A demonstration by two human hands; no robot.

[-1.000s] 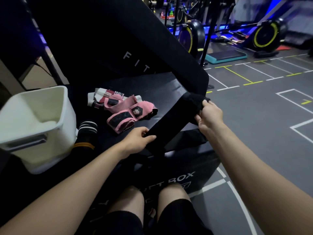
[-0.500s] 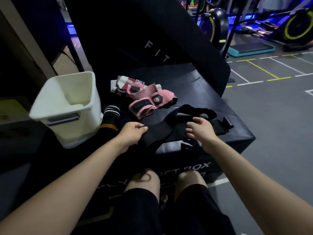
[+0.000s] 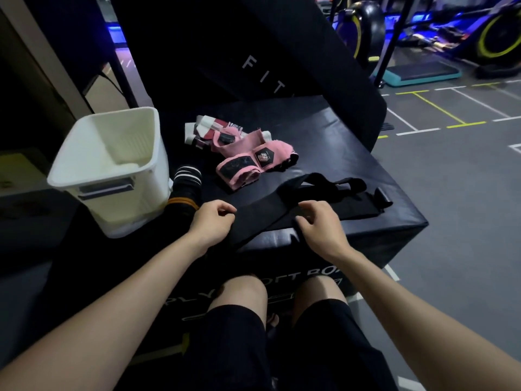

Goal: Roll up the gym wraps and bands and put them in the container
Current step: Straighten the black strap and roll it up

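A wide black band (image 3: 265,208) lies flat across the near edge of the black soft box (image 3: 352,142). My left hand (image 3: 212,222) pinches the band's left end with curled fingers. My right hand (image 3: 320,224) grips the band a little to the right. Behind them lie pink wraps (image 3: 245,162) and white and maroon wraps (image 3: 203,131). A black wrap with white and orange stripes (image 3: 186,184) stands beside the white container (image 3: 112,167) at the left.
A tall black padded block (image 3: 253,52) leans behind the box. Exercise bikes (image 3: 496,38) and a teal step platform (image 3: 423,74) stand on the grey gym floor at the right. My knees (image 3: 245,292) are against the box front.
The black band was held up stretched between my hands; it now lies on the box. My right hand moved down and left, closer to my left hand.
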